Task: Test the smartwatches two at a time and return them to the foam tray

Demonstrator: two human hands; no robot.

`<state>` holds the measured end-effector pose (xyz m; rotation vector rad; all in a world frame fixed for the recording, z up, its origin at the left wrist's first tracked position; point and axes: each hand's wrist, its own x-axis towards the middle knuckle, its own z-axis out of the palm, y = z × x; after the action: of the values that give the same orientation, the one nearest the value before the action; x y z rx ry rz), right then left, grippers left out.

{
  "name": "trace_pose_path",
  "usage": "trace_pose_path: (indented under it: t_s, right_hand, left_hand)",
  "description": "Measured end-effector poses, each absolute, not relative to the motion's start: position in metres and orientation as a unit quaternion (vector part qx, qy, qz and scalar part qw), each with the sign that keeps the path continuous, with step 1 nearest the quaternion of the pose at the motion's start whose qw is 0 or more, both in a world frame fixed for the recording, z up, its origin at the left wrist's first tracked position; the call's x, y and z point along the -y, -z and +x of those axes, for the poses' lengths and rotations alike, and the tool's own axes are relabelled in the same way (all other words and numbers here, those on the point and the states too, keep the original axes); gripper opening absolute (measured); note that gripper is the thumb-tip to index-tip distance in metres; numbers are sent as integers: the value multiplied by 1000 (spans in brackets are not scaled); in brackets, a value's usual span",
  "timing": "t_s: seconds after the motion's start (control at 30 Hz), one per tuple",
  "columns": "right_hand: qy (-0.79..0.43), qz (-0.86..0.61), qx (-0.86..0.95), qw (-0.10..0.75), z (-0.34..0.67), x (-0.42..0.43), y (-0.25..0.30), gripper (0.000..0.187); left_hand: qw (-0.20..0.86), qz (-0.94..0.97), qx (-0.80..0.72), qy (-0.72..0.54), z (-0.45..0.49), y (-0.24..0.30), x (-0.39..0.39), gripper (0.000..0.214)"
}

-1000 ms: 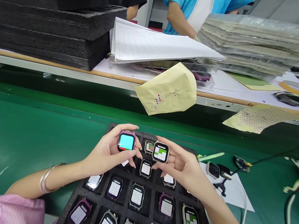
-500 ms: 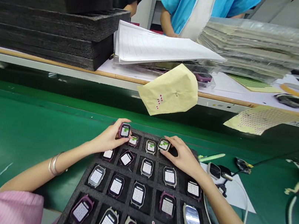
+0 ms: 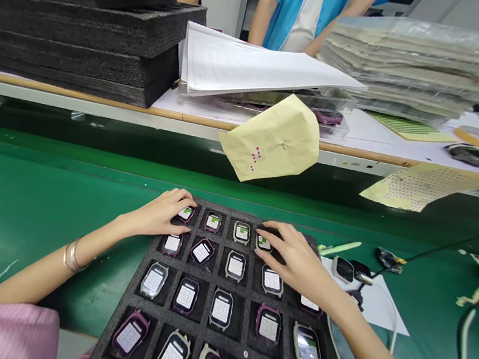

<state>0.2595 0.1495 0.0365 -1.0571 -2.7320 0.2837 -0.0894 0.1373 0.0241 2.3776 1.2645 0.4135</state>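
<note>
A black foam tray (image 3: 203, 294) on the green belt holds several small smartwatches with lit screens, one per cell. My left hand (image 3: 157, 215) rests at the tray's far left corner, its thumb and fingertips closed around a purple watch (image 3: 185, 213) sitting in the corner cell. My right hand (image 3: 296, 263) lies over the far right part of the tray, with index finger and thumb pinching a grey watch (image 3: 263, 242) in the fourth cell of the far row. Two more watches (image 3: 213, 222) sit between my hands.
The green belt (image 3: 38, 203) runs left to right. Right of the tray, a loose watch (image 3: 342, 270) with a cable lies on white paper, beside a green pen (image 3: 339, 249). Behind are stacked foam trays (image 3: 73, 28), papers (image 3: 256, 68), a yellow envelope (image 3: 276, 140) and a person in blue (image 3: 301, 9).
Both hands went from holding the two watches up to lowering them into far-row cells. The purple watch's screen changed from cyan to a green-white grid.
</note>
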Motion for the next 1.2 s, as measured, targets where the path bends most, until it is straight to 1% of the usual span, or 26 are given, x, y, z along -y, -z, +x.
trace_pose_path:
  t_s: [0.07,0.13,0.17,0.23,0.37,0.53,0.6,0.7,0.83,0.93,1.07,1.2]
  right_hand:
    - [-88,-330,932,119,238,-140,-39,25]
    - [-74,-304,945,97,210,-129,-39,22]
    - [-52,-301,950,71,195,-124,-39,21]
    - [-14,-308,951,24,166,-115,-37,18]
    - [3,-304,953,-15,132,-110,-33,25]
    - [-4,-273,960,-53,128,-120,-38,30]
    - [-7,-260,964,-62,126,-122,-39,26]
    - [-7,-245,967,-70,121,-122,-39,16]
    - [-7,-249,966,-76,115,-122,-38,15]
    - [-14,-244,966,-78,117,-126,-38,19]
    - [-31,-231,969,-81,122,-135,-41,29]
    - [-55,-225,970,-74,123,-139,-42,31]
  left_hand:
    - [183,865,-454,-108,-89,-34,-128,30]
    - [151,876,-456,-46,-88,-44,-119,21]
    - [135,878,-459,-14,-87,-49,-114,19]
    - [94,878,-467,49,-84,-55,-106,16]
    - [31,868,-481,117,-77,-54,-93,20]
    - [32,861,-492,128,-67,-45,-92,27]
    - [33,858,-494,133,-64,-45,-95,31]
    - [34,859,-492,138,-59,-46,-96,29]
    - [32,858,-495,133,-57,-44,-92,25]
    - [30,850,-512,123,-57,-42,-89,24]
    - [47,843,-524,110,-56,-41,-89,21]
    - [83,843,-524,91,-55,-39,-94,20]
